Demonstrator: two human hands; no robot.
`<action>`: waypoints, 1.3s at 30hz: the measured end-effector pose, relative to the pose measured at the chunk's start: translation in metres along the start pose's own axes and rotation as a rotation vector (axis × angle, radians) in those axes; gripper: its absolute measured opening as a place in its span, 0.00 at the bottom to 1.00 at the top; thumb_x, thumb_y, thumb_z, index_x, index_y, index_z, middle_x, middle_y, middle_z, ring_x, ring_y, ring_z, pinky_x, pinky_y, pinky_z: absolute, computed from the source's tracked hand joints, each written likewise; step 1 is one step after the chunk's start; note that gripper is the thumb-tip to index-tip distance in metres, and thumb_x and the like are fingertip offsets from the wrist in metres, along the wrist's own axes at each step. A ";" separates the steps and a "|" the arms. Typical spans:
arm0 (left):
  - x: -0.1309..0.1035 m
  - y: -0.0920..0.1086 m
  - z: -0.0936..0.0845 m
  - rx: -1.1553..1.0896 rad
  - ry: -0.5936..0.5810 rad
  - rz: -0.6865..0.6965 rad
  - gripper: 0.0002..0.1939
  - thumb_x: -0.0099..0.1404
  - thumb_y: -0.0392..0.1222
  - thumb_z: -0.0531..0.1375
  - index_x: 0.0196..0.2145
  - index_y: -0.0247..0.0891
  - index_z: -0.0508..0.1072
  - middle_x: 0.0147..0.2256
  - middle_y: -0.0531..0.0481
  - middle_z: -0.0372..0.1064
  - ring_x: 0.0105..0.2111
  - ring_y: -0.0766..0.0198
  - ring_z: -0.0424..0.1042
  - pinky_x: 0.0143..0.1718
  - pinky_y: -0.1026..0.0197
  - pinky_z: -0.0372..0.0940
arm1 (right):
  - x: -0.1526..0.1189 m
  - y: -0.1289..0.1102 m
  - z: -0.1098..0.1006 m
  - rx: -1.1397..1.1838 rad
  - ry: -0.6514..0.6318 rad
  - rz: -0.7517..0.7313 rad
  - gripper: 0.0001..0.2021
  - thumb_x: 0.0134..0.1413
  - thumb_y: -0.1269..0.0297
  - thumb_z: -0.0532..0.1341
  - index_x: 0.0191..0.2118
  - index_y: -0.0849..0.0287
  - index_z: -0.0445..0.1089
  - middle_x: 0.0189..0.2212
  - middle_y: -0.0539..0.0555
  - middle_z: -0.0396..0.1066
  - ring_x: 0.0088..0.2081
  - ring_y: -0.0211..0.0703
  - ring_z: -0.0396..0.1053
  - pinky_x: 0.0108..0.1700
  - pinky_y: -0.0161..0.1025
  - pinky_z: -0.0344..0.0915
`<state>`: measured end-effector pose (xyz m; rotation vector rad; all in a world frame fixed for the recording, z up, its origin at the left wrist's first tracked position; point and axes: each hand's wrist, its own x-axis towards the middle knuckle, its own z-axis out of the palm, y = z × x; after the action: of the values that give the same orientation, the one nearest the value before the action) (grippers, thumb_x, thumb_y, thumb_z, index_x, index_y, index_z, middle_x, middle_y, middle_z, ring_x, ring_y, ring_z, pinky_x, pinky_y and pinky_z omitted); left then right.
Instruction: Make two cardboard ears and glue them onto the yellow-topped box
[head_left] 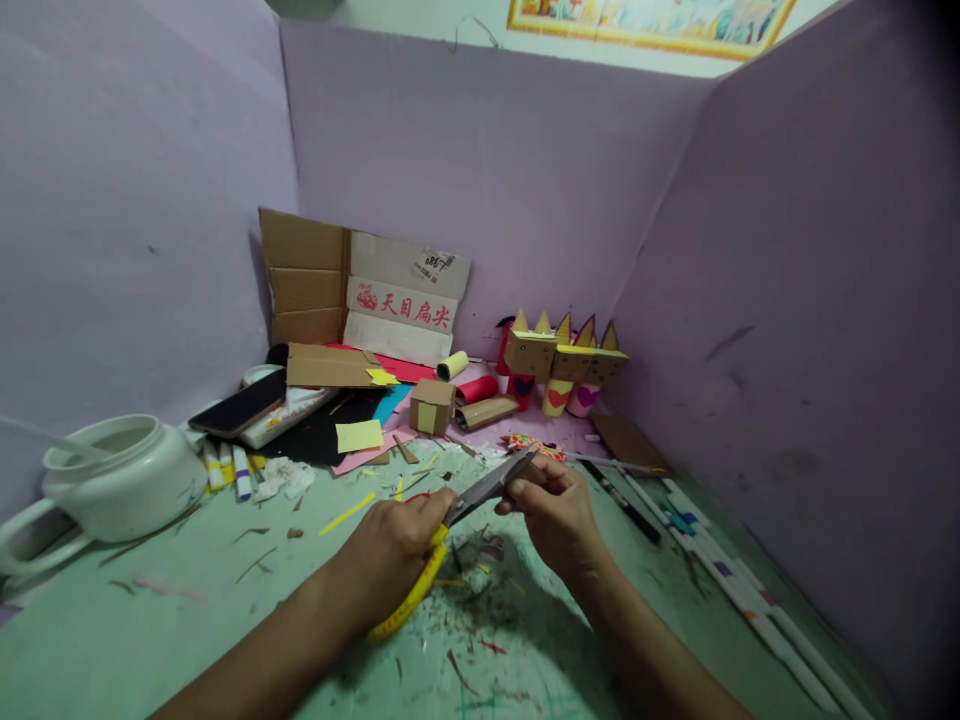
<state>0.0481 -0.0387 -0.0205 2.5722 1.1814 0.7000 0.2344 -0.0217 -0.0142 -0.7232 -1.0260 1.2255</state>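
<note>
My left hand is closed on a pair of scissors with yellow handles and grey metal blades. The blades slant up and to the right, their tips reaching the fingers of my right hand. Those fingers pinch a small brown piece of cardboard, mostly hidden behind fingers and blades. Whether the blades are around it or only beside it, I cannot tell. Below both hands, small scraps lie scattered on the green tabletop.
A white pot stands left, near a phone and markers. Behind are a small cardboard box, paper rolls, and figures with spiked cardboard heads. Several white markers line the right edge. Purple panels enclose the table.
</note>
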 end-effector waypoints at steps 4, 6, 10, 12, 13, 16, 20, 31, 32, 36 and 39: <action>-0.001 0.002 -0.002 -0.068 -0.030 -0.016 0.17 0.50 0.27 0.49 0.37 0.38 0.66 0.25 0.53 0.66 0.24 0.66 0.65 0.26 0.65 0.58 | 0.001 0.000 -0.001 0.013 0.003 0.013 0.03 0.31 0.73 0.65 0.17 0.59 0.71 0.12 0.46 0.68 0.15 0.34 0.66 0.20 0.32 0.67; -0.001 0.005 -0.001 -0.123 -0.029 -0.031 0.16 0.49 0.27 0.49 0.35 0.38 0.66 0.24 0.54 0.65 0.23 0.67 0.64 0.25 0.65 0.57 | 0.002 0.000 -0.001 0.018 0.017 0.033 0.02 0.30 0.72 0.65 0.17 0.60 0.72 0.13 0.47 0.68 0.16 0.34 0.66 0.20 0.31 0.67; 0.003 0.005 0.000 -0.231 -0.024 -0.118 0.07 0.52 0.30 0.51 0.28 0.38 0.65 0.19 0.57 0.63 0.19 0.68 0.61 0.22 0.67 0.54 | 0.005 0.002 -0.001 0.046 0.053 0.139 0.05 0.28 0.70 0.67 0.19 0.62 0.71 0.15 0.47 0.70 0.16 0.31 0.65 0.20 0.29 0.66; 0.008 0.000 -0.006 -0.188 0.058 -0.220 0.05 0.56 0.35 0.51 0.28 0.37 0.66 0.21 0.54 0.65 0.21 0.67 0.63 0.23 0.66 0.55 | 0.007 0.003 -0.001 0.085 0.060 0.207 0.07 0.28 0.69 0.68 0.19 0.62 0.70 0.16 0.47 0.69 0.16 0.29 0.64 0.20 0.28 0.66; 0.009 -0.005 -0.011 -0.131 0.109 -0.290 0.06 0.58 0.38 0.51 0.29 0.37 0.67 0.23 0.51 0.67 0.23 0.65 0.65 0.24 0.65 0.57 | 0.007 0.003 0.000 0.113 0.063 0.236 0.07 0.28 0.69 0.68 0.19 0.63 0.69 0.16 0.46 0.68 0.16 0.28 0.63 0.20 0.27 0.66; 0.012 -0.020 -0.028 0.108 0.063 -0.494 0.09 0.57 0.41 0.51 0.32 0.37 0.69 0.30 0.44 0.72 0.30 0.57 0.70 0.28 0.62 0.58 | 0.008 0.003 0.001 0.180 0.091 0.307 0.11 0.25 0.70 0.70 0.18 0.62 0.67 0.14 0.44 0.65 0.15 0.27 0.61 0.18 0.25 0.65; 0.006 -0.036 -0.044 0.415 -0.193 -0.683 0.13 0.54 0.42 0.52 0.35 0.37 0.71 0.35 0.36 0.73 0.36 0.45 0.71 0.29 0.56 0.59 | 0.008 0.005 0.003 0.192 0.156 0.370 0.14 0.23 0.69 0.71 0.18 0.61 0.64 0.13 0.42 0.64 0.15 0.27 0.62 0.18 0.26 0.66; 0.010 -0.027 -0.045 -0.070 0.204 -0.727 0.22 0.56 0.51 0.53 0.42 0.35 0.71 0.38 0.38 0.72 0.36 0.50 0.71 0.32 0.55 0.64 | -0.001 0.014 0.009 0.115 0.031 0.436 0.14 0.28 0.67 0.71 0.26 0.64 0.70 0.21 0.47 0.70 0.18 0.29 0.65 0.21 0.27 0.65; 0.013 -0.020 -0.038 -0.359 0.167 -0.687 0.22 0.56 0.52 0.53 0.40 0.34 0.72 0.36 0.40 0.72 0.32 0.54 0.72 0.29 0.58 0.64 | -0.003 0.016 0.009 0.097 0.000 0.439 0.14 0.29 0.66 0.71 0.27 0.64 0.70 0.22 0.48 0.71 0.19 0.29 0.65 0.22 0.28 0.65; 0.016 0.003 -0.006 -1.123 -0.105 -0.714 0.21 0.53 0.54 0.57 0.29 0.30 0.72 0.27 0.43 0.70 0.19 0.66 0.67 0.19 0.65 0.61 | -0.007 0.025 0.009 0.091 -0.103 0.429 0.13 0.31 0.65 0.71 0.27 0.63 0.70 0.21 0.48 0.70 0.20 0.32 0.66 0.24 0.30 0.63; 0.016 0.007 0.004 -1.276 -0.081 -0.759 0.16 0.53 0.49 0.60 0.25 0.29 0.71 0.21 0.47 0.67 0.17 0.69 0.66 0.17 0.68 0.60 | -0.006 0.029 0.007 0.045 -0.141 0.388 0.12 0.32 0.65 0.70 0.27 0.63 0.71 0.21 0.49 0.70 0.20 0.31 0.64 0.23 0.30 0.59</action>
<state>0.0639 -0.0307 -0.0160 1.0047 1.0212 0.7568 0.2165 -0.0219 -0.0384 -0.8351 -0.9969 1.6485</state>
